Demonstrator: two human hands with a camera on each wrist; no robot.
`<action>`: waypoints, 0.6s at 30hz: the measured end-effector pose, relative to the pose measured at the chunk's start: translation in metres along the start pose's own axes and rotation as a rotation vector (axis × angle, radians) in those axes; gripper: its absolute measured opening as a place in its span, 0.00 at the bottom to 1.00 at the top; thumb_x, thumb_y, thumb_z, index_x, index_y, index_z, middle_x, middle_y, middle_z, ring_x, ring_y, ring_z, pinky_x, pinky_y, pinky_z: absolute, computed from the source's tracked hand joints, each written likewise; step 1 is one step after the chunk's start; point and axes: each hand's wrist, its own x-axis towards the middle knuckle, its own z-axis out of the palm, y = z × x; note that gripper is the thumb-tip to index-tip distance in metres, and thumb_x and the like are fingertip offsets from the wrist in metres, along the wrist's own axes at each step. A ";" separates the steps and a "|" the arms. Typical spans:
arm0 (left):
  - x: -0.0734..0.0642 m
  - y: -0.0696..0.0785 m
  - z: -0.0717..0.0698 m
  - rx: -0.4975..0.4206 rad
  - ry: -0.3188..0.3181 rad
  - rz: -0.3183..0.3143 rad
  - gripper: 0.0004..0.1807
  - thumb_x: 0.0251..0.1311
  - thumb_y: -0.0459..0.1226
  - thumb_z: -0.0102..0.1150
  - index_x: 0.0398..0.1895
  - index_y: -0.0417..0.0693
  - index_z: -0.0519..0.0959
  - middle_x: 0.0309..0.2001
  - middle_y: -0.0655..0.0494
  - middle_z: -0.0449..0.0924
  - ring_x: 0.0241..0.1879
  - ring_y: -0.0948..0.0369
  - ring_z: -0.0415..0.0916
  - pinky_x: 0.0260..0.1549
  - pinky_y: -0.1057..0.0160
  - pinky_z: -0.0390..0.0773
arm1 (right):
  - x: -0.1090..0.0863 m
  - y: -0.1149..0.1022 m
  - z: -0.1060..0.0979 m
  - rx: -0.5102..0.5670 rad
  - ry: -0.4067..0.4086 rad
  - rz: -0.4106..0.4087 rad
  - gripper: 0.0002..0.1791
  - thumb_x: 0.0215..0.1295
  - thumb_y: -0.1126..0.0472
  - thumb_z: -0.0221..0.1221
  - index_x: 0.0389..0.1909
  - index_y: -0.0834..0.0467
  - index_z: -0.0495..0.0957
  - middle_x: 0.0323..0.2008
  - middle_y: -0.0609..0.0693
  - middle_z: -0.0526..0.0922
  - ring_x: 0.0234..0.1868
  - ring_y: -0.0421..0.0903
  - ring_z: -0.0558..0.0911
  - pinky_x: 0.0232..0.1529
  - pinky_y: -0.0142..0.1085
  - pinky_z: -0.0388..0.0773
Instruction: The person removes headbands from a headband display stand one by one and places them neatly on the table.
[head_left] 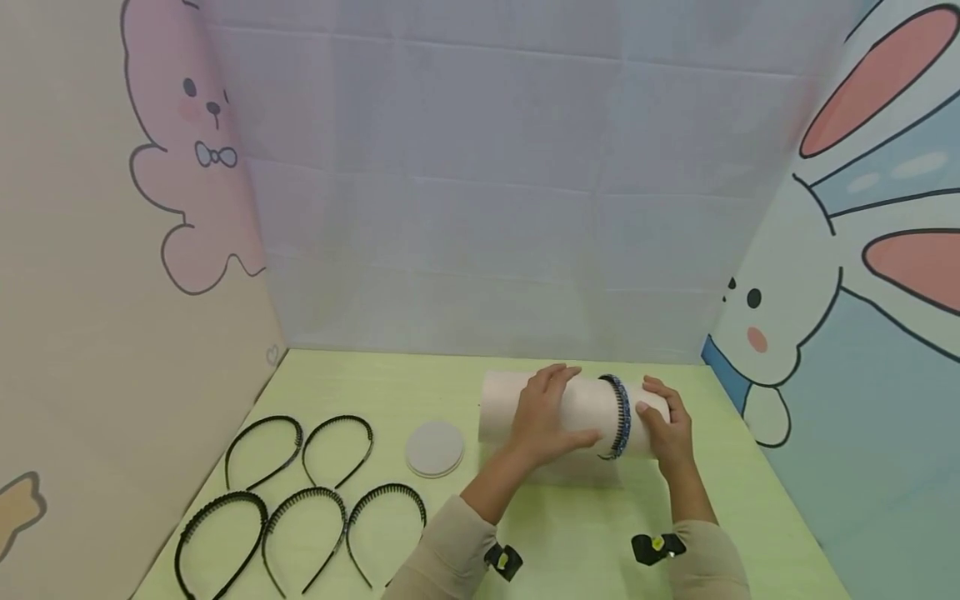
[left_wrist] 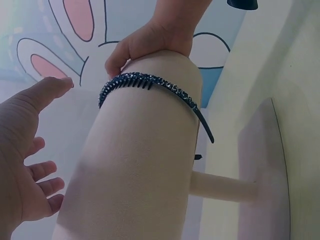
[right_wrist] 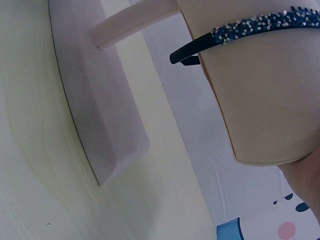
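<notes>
A white headband display stand [head_left: 501, 410] has a thick padded cylinder lying sideways on a post above a flat base [right_wrist: 110, 115]. Around the cylinder's right part sits a headband [head_left: 622, 421] studded with blue and silver beads, comb teeth along its inner side. Its two tips [left_wrist: 210, 135] hang free below the cylinder. My left hand [head_left: 540, 423] hovers at the cylinder left of the headband, fingers spread and thumb pointing toward it; the left wrist view shows a gap to the surface. My right hand [head_left: 673, 433] grips the cylinder's right end, thumb in front and fingers over the top.
Several dark toothed headbands [head_left: 306, 492] lie in two rows on the left of the pale green table [head_left: 555, 542]. A round white disc [head_left: 435, 448] lies between them and the stand. Walls with cartoon animals [head_left: 795, 333] close in the table's sides and back.
</notes>
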 end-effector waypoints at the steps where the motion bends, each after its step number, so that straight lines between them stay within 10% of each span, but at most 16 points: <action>1: 0.003 0.000 0.001 0.011 -0.008 0.005 0.47 0.39 0.56 0.72 0.65 0.53 0.65 0.64 0.52 0.61 0.62 0.55 0.59 0.57 0.52 0.61 | 0.000 0.000 0.000 0.007 -0.003 -0.003 0.17 0.64 0.70 0.53 0.54 0.67 0.67 0.60 0.45 0.67 0.61 0.43 0.62 0.52 0.36 0.61; 18: 0.035 0.010 0.025 0.146 -0.151 0.028 0.49 0.38 0.61 0.69 0.66 0.56 0.63 0.62 0.57 0.64 0.59 0.58 0.63 0.57 0.56 0.62 | 0.001 -0.001 -0.001 -0.017 -0.017 0.008 0.18 0.64 0.71 0.53 0.54 0.67 0.67 0.63 0.50 0.65 0.62 0.46 0.61 0.50 0.34 0.62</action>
